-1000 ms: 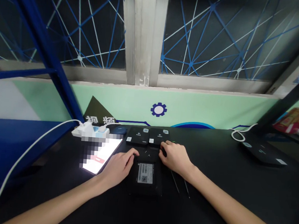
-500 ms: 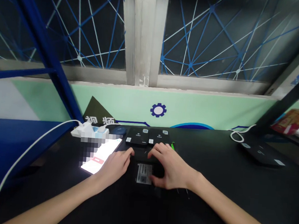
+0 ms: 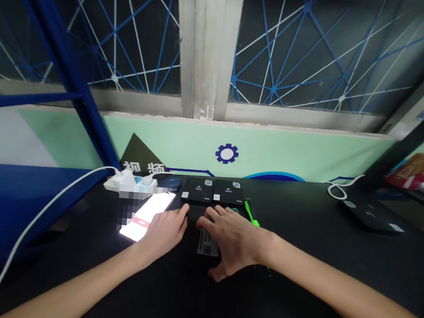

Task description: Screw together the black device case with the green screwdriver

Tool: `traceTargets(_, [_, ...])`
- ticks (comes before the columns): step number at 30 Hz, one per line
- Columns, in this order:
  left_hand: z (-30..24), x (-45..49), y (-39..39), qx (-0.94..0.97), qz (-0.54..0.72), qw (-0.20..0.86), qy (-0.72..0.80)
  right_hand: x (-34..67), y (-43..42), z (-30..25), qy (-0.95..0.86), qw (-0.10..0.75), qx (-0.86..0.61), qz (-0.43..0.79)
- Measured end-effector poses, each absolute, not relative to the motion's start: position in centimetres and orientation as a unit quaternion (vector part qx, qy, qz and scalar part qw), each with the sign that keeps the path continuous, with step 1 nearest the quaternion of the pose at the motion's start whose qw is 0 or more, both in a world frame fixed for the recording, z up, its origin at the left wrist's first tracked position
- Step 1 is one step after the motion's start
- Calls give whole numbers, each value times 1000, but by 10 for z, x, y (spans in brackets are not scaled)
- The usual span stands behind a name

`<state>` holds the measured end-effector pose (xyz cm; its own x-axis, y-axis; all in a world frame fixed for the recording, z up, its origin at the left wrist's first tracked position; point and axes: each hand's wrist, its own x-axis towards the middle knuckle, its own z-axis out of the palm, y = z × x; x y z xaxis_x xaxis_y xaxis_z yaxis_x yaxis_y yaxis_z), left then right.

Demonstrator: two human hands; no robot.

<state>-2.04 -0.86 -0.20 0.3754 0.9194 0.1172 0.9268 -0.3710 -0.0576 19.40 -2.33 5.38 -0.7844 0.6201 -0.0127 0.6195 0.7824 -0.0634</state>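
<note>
A flat black device with a pale printed label (image 3: 208,243) lies on the black table in front of me. Its dark edges are hard to make out against the tabletop. My right hand (image 3: 233,241) arches over its right side, the fingers bent over the far part and the thumb spread toward the near side. Whether thumb and fingers press on it is unclear. My left hand (image 3: 165,231) rests just left of the device, fingers loosely extended and holding nothing visible. It partly covers the lower right side of a lit phone (image 3: 153,208).
Two black boxes (image 3: 198,189) stand side by side behind my hands. A bright green tool (image 3: 251,213) lies beyond my right wrist. At the back left are a power strip (image 3: 112,184) with a white cable and a dark mouse (image 3: 171,182). Another black device (image 3: 371,215) lies far right.
My right hand has spread wider over the device, its thumb moving off the label toward me. More of the green tool shows. My left hand has barely moved; the view shifted slightly.
</note>
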Motion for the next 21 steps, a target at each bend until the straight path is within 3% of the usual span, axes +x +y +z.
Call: traceTargets(21, [-8,-27,-6,-839,-82,15,-537,176,-32,61,-942,-66,-330,15])
